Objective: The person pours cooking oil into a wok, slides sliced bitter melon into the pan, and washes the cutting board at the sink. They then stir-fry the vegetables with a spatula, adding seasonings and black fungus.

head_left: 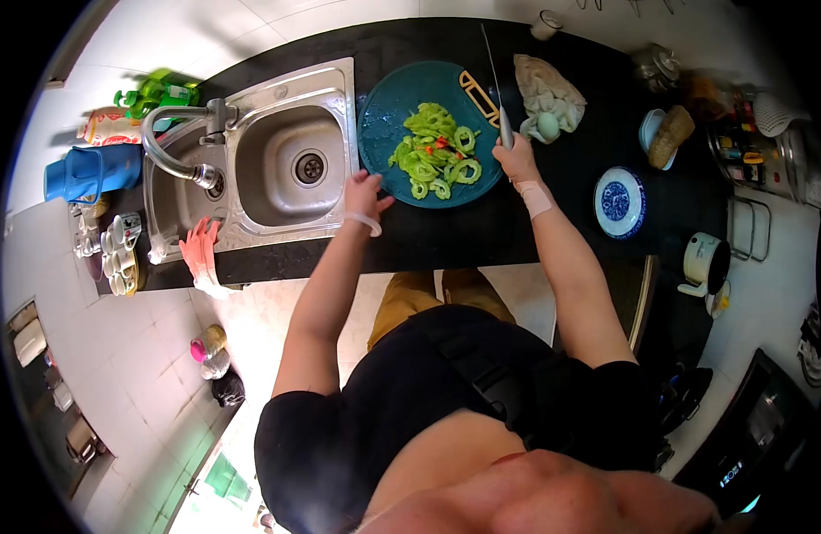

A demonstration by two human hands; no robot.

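A round teal cutting board (388, 116) lies on the black counter, with sliced green vegetable rings (435, 151) and small red pieces heaped on it. My right hand (517, 160) is closed around the handle of a knife (505, 125), whose thin blade points up and away, just right of the board. Near the board's lower left edge, beside the sink, my left hand (366, 194) has its fingers apart and holds nothing. Both wrists carry a pale band.
The steel sink (290, 169) with its tap (174, 165) is on the left, and pink gloves (199, 249) hang at its front corner. Right of the knife are a crumpled cloth (548, 84), a pale green egg (547, 125), and a blue-and-white plate (619, 203). A pot (706, 262) stands farther right.
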